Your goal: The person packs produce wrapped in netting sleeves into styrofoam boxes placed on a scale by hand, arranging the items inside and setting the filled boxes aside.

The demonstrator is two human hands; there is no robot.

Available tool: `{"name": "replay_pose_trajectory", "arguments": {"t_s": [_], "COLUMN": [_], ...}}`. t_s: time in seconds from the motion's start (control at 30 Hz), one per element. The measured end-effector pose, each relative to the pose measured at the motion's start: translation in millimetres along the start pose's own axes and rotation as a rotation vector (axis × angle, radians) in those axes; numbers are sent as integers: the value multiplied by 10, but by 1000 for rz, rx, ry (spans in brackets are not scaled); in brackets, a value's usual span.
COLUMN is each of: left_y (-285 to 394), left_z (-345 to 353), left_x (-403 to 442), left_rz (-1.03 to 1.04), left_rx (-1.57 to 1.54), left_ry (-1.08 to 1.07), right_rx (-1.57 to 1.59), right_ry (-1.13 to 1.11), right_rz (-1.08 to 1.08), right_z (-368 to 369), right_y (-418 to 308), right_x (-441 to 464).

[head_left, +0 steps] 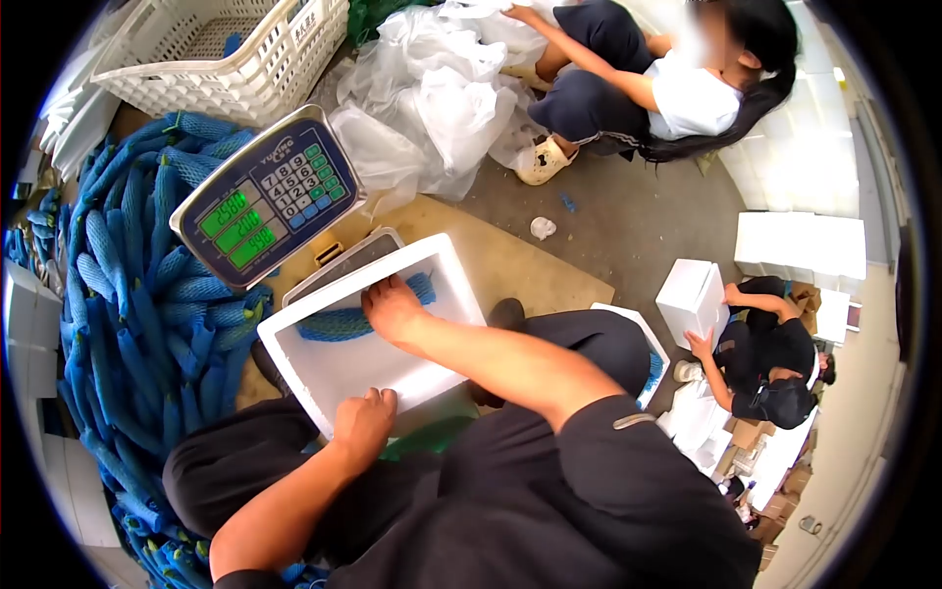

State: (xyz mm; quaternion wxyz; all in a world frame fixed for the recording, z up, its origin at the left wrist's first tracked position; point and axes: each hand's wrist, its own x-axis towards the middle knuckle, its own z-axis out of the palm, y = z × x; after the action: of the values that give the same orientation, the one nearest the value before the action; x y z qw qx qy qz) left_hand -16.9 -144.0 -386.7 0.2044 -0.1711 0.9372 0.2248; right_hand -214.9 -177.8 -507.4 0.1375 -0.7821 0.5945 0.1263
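A white foam box (446,280) sits tilted before me on the scale's platform, at the foot of the display. Inside, along its far wall, lies a long, slim piece in a blue net sleeve (334,324). My right hand (394,309) reaches into the box with its fingers closed over this piece, hiding its middle. At the near rim, my left hand (363,427) has its fingers curled on the box's edge. A digital scale display (270,196) with green lit figures stands just beyond the box.
Many blue-sleeved pieces (128,314) with green ends are heaped at left. A white plastic crate (235,74) and clear plastic bags (422,98) lie beyond. One person (687,98) squats at the back; another (770,353) handles a foam box (692,299) at right.
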Motion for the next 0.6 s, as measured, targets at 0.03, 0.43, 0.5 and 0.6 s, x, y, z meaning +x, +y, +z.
{"name": "replay_pose_trajectory", "arguments": {"t_s": [0.03,0.43,0.5,0.6], "left_y": [-2,92,115,86], "left_z": [-45,-176,-224,-230], "left_x": [1,8,25,48], "left_rz": [1,-60,-61,-74], "left_rx": [-20,39,61,-27], "left_ry": [5,-89,-129,-186], "right_rx": [81,504,427,425], "right_ry": [-148,494,460,530], "right_rz": [-99,918,1091,1131], "right_z": [-360,-918,-845,-766], "right_y": [58,2800,2972,2975], "right_x": [-49,416,516,811]}}
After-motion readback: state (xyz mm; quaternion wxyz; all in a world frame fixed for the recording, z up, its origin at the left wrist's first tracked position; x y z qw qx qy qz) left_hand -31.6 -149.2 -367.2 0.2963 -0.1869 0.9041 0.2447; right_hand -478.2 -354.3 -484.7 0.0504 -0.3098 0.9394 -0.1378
